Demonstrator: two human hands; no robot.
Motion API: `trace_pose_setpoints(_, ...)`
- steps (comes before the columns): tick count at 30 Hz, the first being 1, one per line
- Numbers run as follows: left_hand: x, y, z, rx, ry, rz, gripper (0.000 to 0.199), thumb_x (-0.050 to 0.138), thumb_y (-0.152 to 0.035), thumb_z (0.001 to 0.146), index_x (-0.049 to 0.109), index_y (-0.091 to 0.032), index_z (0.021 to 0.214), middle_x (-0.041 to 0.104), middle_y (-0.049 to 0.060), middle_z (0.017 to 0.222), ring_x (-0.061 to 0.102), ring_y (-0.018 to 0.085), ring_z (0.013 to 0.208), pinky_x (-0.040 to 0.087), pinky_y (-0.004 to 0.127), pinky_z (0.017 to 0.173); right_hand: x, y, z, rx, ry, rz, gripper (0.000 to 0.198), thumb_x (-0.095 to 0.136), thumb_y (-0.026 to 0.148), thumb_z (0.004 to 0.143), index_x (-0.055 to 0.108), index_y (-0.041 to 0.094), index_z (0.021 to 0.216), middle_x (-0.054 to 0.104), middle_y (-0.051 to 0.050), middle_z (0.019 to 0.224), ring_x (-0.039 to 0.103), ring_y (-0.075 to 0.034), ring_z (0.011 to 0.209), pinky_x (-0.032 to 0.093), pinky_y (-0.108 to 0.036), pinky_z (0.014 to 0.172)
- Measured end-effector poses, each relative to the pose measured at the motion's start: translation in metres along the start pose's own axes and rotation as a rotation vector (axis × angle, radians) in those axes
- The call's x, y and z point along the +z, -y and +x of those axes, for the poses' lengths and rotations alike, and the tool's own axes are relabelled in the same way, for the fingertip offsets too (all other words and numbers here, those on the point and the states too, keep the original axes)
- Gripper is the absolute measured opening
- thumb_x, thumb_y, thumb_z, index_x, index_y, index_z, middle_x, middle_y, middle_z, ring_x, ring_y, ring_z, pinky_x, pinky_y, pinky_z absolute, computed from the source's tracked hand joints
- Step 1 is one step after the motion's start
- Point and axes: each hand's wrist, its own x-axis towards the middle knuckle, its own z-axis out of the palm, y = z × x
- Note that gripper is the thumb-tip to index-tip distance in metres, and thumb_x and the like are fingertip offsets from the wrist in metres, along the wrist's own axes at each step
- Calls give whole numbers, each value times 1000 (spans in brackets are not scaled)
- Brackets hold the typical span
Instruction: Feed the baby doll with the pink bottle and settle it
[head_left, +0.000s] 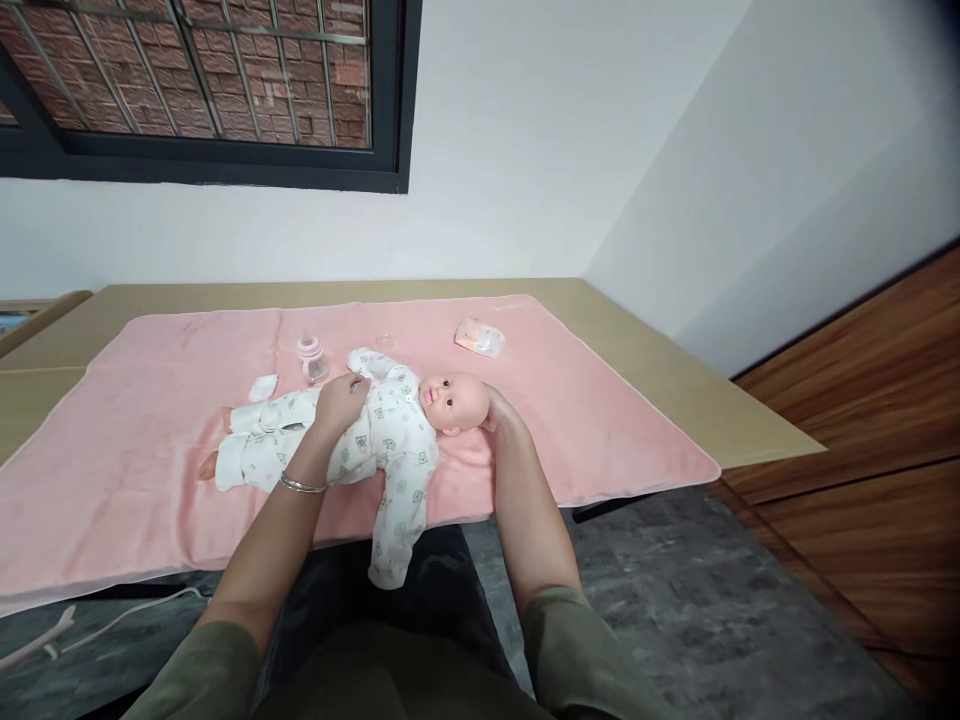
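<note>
Tan board shows at the far and right sides of the table [697,400], and over most of the rest we see a pink blanket [600,430], soft-looking and a little rumpled, likely to slide or bunch if anything is dragged across it. On it, near the front edge, the doll [397,400] lies on its back, head to our right and feet to our left, in white patterned clothes. We judge it fairly light but floppy, with a soft middle that may sag unless we bear it at two places; the hips and the back of the neck seem the best holds. Its near sleeve [401,520] hangs past the blanket's edge and could snag on us. Its bare head [457,400] looks smooth and firm, perhaps the heaviest part and rather slippery, so a cupped palm should serve better than a pinch. Our right hand [501,408] curves against the crown, its fingers hidden, so we cannot tell how firmly they hold. Our left hand [343,402] rests bent at the waist; whether it grips cloth we cannot tell. Beyond the doll are a crinkly packet [480,337], a pink-topped bottle [312,358], a folded white square [262,388] and a small clear piece [384,341], too faint to name.
</note>
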Motion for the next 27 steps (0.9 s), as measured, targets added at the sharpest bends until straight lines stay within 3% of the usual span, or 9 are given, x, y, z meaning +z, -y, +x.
trace_pose_setpoints(5,1,1,1,-4,0,-2,34,46,-41,93,75,-23,96,77,5,105,67,24,98,45,30,80,-1,3,-2,26,-52,20,31,61,36,88,74,10,99,73,-17,80,71,-31,83,60,-42,65)
trace_pose_setpoints(16,0,0,0,-5,4,-13,34,47,-41,93,75,-23,99,77,5,107,67,24,100,45,31,82,17,4,-22,-90,-207,31,37,59,39,84,73,9,101,74,-19,106,72,-35,93,62,-45,70)
trace_pose_setpoints(27,-1,-1,-1,-5,4,2,35,45,-41,93,74,-23,97,77,5,105,67,24,98,44,30,80,30,13,-35,-33,-267,-49,30,66,36,79,76,11,92,76,-15,97,74,-31,85,62,-39,64)
